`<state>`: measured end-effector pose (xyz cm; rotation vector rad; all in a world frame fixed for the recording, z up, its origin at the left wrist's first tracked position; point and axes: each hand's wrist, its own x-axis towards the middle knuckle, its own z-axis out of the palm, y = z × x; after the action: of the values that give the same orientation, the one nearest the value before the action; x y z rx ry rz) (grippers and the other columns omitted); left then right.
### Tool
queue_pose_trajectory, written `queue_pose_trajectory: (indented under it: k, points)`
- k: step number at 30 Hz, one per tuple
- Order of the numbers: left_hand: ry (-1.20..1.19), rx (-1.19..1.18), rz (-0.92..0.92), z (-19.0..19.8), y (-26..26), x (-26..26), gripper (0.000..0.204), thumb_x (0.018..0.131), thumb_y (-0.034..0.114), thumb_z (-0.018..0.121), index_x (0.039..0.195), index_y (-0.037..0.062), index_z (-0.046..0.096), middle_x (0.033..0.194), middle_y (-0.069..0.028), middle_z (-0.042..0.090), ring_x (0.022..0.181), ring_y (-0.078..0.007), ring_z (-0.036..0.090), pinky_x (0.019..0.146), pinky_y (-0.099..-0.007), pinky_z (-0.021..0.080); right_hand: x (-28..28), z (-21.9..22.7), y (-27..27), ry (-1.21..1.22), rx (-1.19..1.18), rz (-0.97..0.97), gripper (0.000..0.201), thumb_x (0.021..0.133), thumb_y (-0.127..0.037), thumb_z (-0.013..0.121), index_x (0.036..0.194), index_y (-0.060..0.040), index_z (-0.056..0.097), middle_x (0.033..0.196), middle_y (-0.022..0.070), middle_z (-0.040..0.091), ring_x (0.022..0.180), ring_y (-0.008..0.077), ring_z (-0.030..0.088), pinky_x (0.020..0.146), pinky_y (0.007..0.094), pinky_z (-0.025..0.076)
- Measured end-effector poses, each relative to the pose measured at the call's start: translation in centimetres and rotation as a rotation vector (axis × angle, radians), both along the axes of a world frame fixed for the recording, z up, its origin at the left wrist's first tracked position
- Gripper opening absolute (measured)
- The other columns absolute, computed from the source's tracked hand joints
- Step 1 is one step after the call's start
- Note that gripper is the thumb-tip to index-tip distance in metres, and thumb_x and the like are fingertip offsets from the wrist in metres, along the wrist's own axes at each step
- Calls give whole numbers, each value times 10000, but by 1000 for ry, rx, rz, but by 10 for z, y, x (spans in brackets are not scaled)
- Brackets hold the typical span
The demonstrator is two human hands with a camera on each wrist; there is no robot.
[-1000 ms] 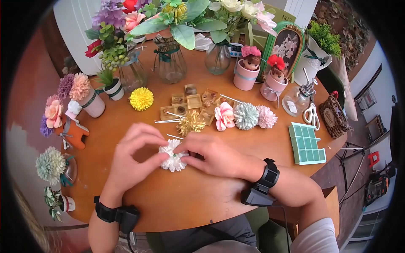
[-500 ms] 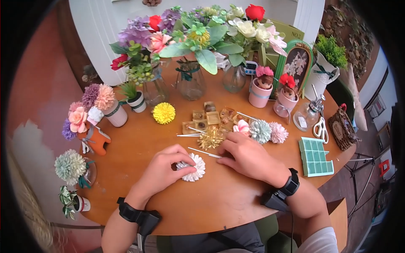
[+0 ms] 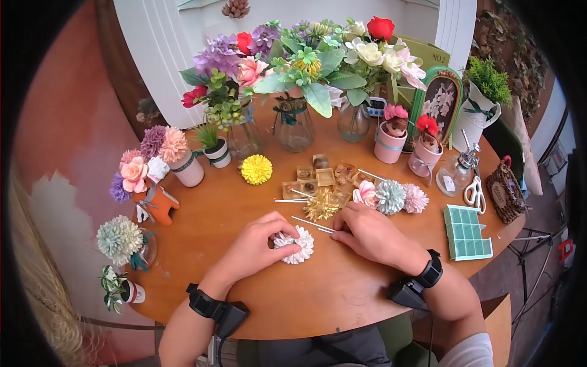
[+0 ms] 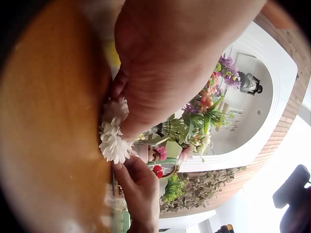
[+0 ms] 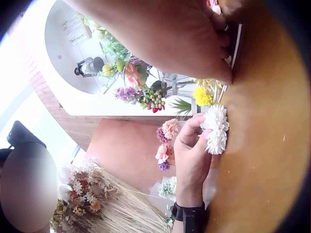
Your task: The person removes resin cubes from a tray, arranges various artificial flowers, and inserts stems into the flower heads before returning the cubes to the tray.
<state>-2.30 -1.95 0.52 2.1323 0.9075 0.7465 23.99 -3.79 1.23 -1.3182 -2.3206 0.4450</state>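
A white artificial flower [image 3: 299, 248] with layered petals and a small green centre lies face up on the table. My left hand [image 3: 260, 244] pinches it from its left side, thumb over the petals. In the right wrist view the flower [image 5: 216, 128] stands out beyond the thumb and fingers. To the right, my right hand [image 3: 373, 235] is low over the table, its thumb and fingertips at the ends of thin white sticks [image 3: 312, 224]. One white stick [image 5: 237, 46] runs along its fingers in the right wrist view. The fingertips partly hide the stick ends.
Behind the sticks are a gold tinsel pompom [image 3: 321, 205], small wooden boxes [image 3: 325, 177] and pompom flowers [image 3: 390, 197]. A yellow pompom [image 3: 256, 169] sits farther left. On the right are a teal divided tray [image 3: 468, 232], white scissors [image 3: 474, 196] and a spray bottle [image 3: 455, 174]. Vases stand behind.
My right hand has left the white flower and moved right to the white sticks. The left hand keeps hold of the flower. The head view has shifted, showing the table farther right.
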Motion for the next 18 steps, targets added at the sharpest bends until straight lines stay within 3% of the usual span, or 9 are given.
queue_pose_trajectory:
  k: [8,14,18]
  points:
    - [-11,-20,11,-3,0,0,194,817,137,797,964,52,703,942,-37,639,833,-143,582,731,-266,464,-2,-3,-2,-9,-25,-8,154,867,-130,663,861,19,624,901,193,626,898,373,613,799,447,499]
    - [-9,2,18,-4,1,1,201,813,145,801,963,53,702,941,-38,638,833,-147,581,731,-269,464,-4,-10,-2,-32,50,-2,129,883,-59,596,949,44,554,911,215,603,920,390,584,816,440,482]
    - [-6,13,15,-4,1,1,201,814,149,801,963,54,704,941,-36,635,832,-149,580,726,-271,463,-6,0,-4,103,-55,29,150,876,3,557,1010,55,514,927,218,578,917,396,571,824,440,467]
